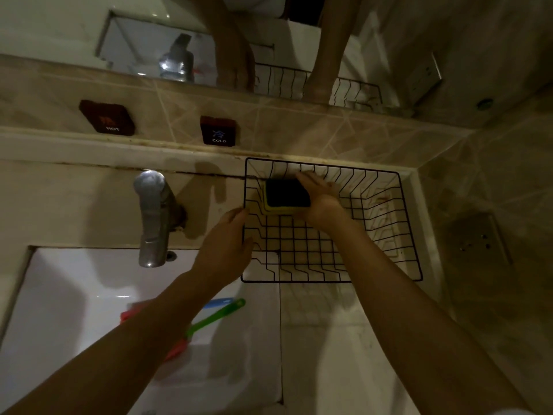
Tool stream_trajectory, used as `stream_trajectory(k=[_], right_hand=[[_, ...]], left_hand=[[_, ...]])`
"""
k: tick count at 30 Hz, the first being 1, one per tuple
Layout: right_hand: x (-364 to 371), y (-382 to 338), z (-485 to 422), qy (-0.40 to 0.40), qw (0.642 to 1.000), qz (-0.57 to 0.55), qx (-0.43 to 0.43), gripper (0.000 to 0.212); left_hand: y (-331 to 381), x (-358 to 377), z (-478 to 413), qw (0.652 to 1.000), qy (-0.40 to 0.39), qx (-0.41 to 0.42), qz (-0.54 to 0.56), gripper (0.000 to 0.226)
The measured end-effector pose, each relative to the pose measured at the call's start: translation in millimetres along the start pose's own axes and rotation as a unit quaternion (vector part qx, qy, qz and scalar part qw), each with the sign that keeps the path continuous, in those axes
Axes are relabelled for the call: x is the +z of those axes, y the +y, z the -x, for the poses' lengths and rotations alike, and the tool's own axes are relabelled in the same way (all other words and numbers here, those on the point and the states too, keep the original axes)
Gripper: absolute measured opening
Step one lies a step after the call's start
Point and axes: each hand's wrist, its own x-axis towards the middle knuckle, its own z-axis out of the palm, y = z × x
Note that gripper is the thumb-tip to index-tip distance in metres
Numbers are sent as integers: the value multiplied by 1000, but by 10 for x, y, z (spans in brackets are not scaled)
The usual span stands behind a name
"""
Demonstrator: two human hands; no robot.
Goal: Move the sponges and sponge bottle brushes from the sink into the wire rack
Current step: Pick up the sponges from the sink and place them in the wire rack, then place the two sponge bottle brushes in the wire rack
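Observation:
A black wire rack (386,223) stands on the counter to the right of the sink. My right hand (321,199) is inside it at the far left corner, gripping a stack of yellow sponges with a dark scouring top (287,194). My left hand (227,244) holds the rack's left rim. In the white sink (68,301) lie bottle brushes, partly hidden under my left forearm: a green handle (218,316), a blue one (218,302) and red parts (131,314).
A chrome tap (152,217) stands behind the sink, left of the rack. Hot and cold labels (218,131) are stuck on the tiled wall, with a mirror (185,49) above. A wall corner lies to the right of the rack.

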Motion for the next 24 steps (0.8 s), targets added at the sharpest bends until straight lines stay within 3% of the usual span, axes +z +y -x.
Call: stream_trajectory(k=[2,4,5,7,9,10,13,17,21,24], right_hand=[[-72,-149,260,100,994,-37,-19,77],[-135,-327,598,174,973,-149,-25,50],[-160,-427,793,150,960,-234,-28,37],[-108,-667,1194,14,921,-388,-43,18],[172,-873,1459,-73,898,-432,-47,12],[376,-964,1540,-88,905,-414,-46,13],[1076,-1164,1604,-117,927,-355,-31,17],[1754,-1237,1423,-157,955,-251,-34,32],[2149,-1305,1160,-171,969,-171,-40,41],[2400,-1336,950,-172,980,-89,-42,41]], left_hand=[[-41,-74,137,999,-9,15,34,61],[-145,-134,340,999,9,3,41,53],[-221,-154,456,999,15,-23,42,45],[-413,-160,695,993,-9,-112,48,28],[-613,-88,929,962,-37,-244,120,20],[-686,-28,1034,921,-36,-327,210,20],[-787,209,1319,736,-14,-509,447,16],[-893,610,1509,531,30,-562,633,14],[-980,866,1451,428,85,-522,733,22],[-1044,987,1379,391,118,-518,752,27]])
